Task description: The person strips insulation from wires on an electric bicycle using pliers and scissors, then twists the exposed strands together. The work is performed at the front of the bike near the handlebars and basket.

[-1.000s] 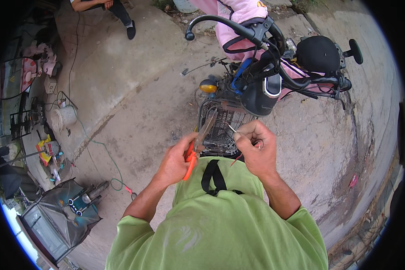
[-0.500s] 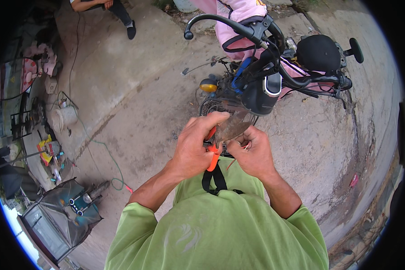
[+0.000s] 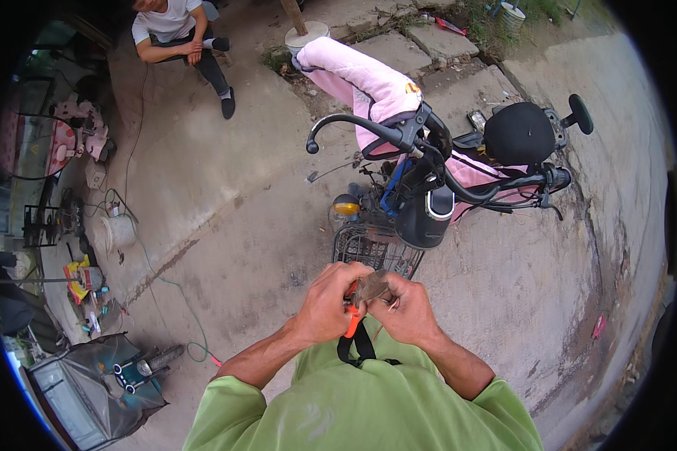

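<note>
My left hand (image 3: 327, 304) is closed around an orange-handled tool (image 3: 351, 322), likely pliers, held close to my chest. My right hand (image 3: 406, 310) pinches a small grey-brown piece (image 3: 370, 286) that sits between both hands, the tool's head pressed against it. Just beyond my hands stands an electric bike (image 3: 436, 177) with a wire front basket (image 3: 372, 248), black handlebars and a pink cover. A black strap (image 3: 357, 346) hangs down my green shirt.
A seated person (image 3: 177, 34) is at the top left on the concrete. Tools, a white bucket (image 3: 116, 233), a green cable (image 3: 173, 289) and a covered machine (image 3: 90, 383) crowd the left side. A black helmet (image 3: 519, 131) rests on the bike.
My hands have come together from apart; the left hand brought the orange tool up to the piece in the right. My head lifted, so the bike sits farther away in view.
</note>
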`<state>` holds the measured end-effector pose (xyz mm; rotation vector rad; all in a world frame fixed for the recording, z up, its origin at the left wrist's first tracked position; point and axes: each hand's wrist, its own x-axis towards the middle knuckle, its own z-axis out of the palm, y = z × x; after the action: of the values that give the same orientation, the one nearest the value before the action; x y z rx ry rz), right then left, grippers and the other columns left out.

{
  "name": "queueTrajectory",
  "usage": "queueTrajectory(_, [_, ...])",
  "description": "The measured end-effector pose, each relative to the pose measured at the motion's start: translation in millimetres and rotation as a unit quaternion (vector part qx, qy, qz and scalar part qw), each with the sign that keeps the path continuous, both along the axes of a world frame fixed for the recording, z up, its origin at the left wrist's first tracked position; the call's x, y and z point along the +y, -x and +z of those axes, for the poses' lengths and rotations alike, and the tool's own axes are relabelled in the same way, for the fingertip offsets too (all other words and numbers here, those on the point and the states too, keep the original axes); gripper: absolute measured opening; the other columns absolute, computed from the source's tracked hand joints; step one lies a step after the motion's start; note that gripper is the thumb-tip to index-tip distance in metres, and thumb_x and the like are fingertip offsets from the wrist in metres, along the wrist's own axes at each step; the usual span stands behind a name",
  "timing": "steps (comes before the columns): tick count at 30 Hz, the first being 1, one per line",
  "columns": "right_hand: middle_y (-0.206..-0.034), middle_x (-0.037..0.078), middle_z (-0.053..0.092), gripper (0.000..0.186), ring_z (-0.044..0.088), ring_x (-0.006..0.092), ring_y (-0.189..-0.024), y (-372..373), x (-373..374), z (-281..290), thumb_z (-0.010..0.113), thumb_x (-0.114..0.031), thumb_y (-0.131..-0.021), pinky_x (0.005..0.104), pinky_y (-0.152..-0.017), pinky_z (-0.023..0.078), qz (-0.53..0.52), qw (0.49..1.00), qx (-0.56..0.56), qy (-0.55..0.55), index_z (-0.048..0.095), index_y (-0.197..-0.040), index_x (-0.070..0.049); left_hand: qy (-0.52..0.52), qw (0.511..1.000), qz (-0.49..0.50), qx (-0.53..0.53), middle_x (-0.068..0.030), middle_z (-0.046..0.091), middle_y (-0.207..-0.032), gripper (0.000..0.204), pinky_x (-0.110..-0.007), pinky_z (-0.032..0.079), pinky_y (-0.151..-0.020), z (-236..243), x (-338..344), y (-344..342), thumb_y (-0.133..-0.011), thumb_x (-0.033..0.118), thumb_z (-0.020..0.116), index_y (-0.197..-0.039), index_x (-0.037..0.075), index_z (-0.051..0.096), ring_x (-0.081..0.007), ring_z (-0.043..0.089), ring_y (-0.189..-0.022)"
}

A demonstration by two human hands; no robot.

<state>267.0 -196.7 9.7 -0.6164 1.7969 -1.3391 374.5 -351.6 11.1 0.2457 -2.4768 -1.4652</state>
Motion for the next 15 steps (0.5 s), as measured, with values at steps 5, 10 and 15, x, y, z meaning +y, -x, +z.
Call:
queueTrajectory(5, [-0.077,0.012,0.070,0.012,0.070,0.0178,-0.070,-1,1,11,0.069,-0.006,-0.081,0.0319,-0.067,0.055,-0.002,1.000,0.021,-0.011,0.061,-0.084,0.002,0.002,1.000,-0.005,0.023,-0.0084,0.060,-0.093,0.059,-0.033,0.051,-0.069,-5,3,-2,-0.073,-0.011,0.068,-0.125,0.008,0.048,-0.0219,0.059,-0.083])
queueTrajectory(10, [-0.075,0.013,0.069,0.013,0.070,0.0196,-0.068,0,2,18,0.070,-0.008,-0.081,0.0322,-0.064,0.055,0.006,0.999,0.036,-0.008,0.061,-0.083,0.001,0.023,0.999,0.016,0.038,-0.0079,0.060,-0.089,0.058,-0.035,0.050,-0.068,1,7,-1,-0.072,-0.012,0.068,-0.122,0.008,0.048,-0.0235,0.059,-0.081])
queueTrajectory(15, [-0.071,0.013,0.068,0.014,0.071,0.0211,-0.066,0,4,19,0.071,-0.009,-0.080,0.0328,-0.062,0.054,0.006,0.998,0.053,-0.016,0.061,-0.083,0.000,0.003,0.998,0.027,0.063,-0.0107,0.057,-0.092,0.061,-0.037,0.047,-0.065,-2,10,-2,-0.065,-0.008,0.074,-0.120,0.007,0.054,-0.0257,0.055,-0.077])
